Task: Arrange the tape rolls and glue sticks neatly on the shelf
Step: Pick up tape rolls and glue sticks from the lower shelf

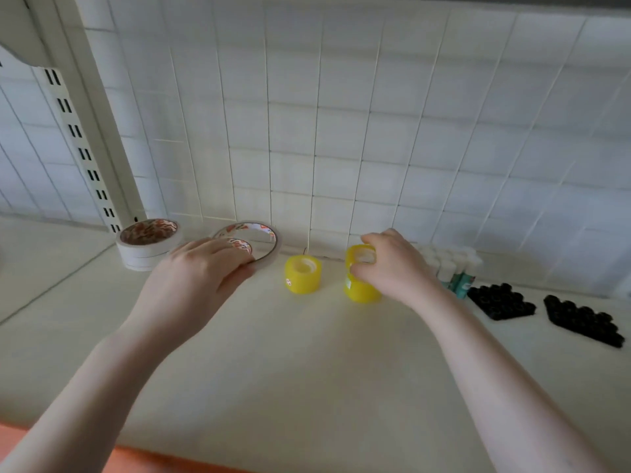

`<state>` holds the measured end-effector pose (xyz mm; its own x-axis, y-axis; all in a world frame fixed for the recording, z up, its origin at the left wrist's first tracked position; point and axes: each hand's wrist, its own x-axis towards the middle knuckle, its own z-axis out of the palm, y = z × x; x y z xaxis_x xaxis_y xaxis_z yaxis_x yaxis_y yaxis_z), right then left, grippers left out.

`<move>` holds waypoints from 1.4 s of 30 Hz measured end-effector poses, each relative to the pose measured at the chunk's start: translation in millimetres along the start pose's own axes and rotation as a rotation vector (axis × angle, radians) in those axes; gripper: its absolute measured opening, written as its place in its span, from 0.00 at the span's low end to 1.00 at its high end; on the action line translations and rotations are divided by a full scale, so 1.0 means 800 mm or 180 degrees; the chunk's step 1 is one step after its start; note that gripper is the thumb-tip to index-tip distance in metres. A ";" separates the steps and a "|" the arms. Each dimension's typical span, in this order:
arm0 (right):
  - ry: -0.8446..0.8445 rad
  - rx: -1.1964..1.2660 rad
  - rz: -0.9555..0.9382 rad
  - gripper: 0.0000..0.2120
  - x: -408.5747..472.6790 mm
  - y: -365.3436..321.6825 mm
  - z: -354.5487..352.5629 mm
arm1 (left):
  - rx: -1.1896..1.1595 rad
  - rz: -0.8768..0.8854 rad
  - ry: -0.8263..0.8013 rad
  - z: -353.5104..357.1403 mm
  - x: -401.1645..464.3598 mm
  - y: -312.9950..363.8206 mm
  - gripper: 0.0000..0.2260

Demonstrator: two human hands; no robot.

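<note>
1. Step in hand, as it looks: you are sorting tape rolls along the back of the shelf (pixel 307 353), near the tiled wall (pixel 341 114).
2. Your left hand (pixel 201 268) lies on a thin white tape roll (pixel 269 254) with a patterned core; fingers curl over its near rim and the roll looks tipped up rather than flat. A smaller ring seems to sit inside or under it; hard to tell.
3. Your right hand (pixel 392 264) pinches the top yellow tape roll (pixel 362 254) of a stack of 2, thumb on the near side, fingers over the far side. Its lower roll (pixel 362 295) rests on the shelf.
4. A single yellow roll (pixel 303 274) stands just beside that stack, between your 2 hands.
5. A stack of white tape rolls (pixel 146 247) sits at the left, by the slotted upright (pixel 85 155).
6. The glue sticks (pixel 454 268) are bunched at the wall, right of your right hand; 2 black trays (pixel 500 303) lie further right.
7. Next move, by my reading: settle the yellow roll square on its stack, and lay the thin roll flat or onto the white stack.
8. Hidden: your right wrist covers part of the glue sticks; their count is unclear. The right tray is cut off near the edge.
</note>
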<state>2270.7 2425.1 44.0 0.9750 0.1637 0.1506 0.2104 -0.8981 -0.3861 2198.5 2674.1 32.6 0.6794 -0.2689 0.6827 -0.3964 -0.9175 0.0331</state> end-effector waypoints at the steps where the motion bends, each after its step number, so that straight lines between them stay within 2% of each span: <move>1: -0.0083 -0.0054 0.0016 0.28 0.002 0.001 0.001 | -0.0076 0.0044 -0.0018 0.004 0.004 -0.004 0.16; 7: -0.0505 -0.0280 0.0037 0.29 0.004 0.003 0.011 | -0.0105 0.0210 -0.0073 0.019 0.012 -0.021 0.16; 12: -0.0496 -0.0232 0.0121 0.28 0.004 0.005 0.014 | -0.0214 0.0258 -0.0198 0.024 0.014 -0.031 0.16; 31: -0.0333 -0.0091 0.0253 0.37 0.008 0.018 0.016 | -0.0450 0.0195 -0.0381 0.035 0.005 -0.041 0.14; 42: -0.0335 -0.0231 0.0237 0.35 0.014 0.020 0.018 | -0.0450 0.0184 -0.0293 0.037 0.004 -0.044 0.14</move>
<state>2285.7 2418.2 26.5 0.9906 0.1340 0.0261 0.1352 -0.9359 -0.3252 2232.7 2696.7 12.3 0.7040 -0.3516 0.6171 -0.5148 -0.8512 0.1024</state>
